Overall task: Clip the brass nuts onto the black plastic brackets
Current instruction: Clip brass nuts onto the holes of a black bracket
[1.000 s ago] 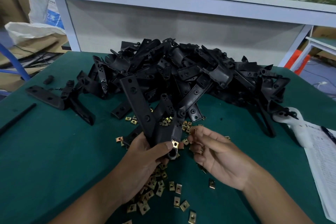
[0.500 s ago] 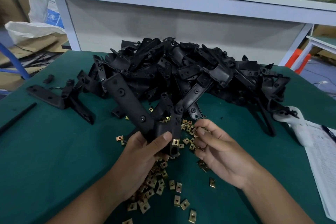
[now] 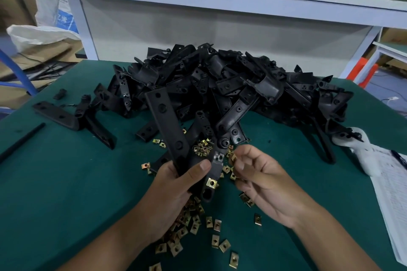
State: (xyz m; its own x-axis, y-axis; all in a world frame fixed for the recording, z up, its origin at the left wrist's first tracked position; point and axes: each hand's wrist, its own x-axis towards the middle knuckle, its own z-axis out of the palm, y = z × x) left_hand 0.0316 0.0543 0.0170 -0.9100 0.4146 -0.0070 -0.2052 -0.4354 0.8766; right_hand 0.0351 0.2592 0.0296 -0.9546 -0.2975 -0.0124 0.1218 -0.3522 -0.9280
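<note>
Since the earlier frame, the left hand (image 3: 176, 185) has swung its matte black bracket (image 3: 167, 130) more upright, gripping it; one square brass nut (image 3: 211, 182) sits clipped below the thumb. The right hand (image 3: 257, 178) pinches another nut (image 3: 234, 157) just beside the bracket.

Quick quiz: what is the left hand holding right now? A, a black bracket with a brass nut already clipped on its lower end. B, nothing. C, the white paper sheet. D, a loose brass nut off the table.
A: the left hand grips a black bracket, and a brass nut sits clipped on the bracket's lower end just below the thumb.
</note>
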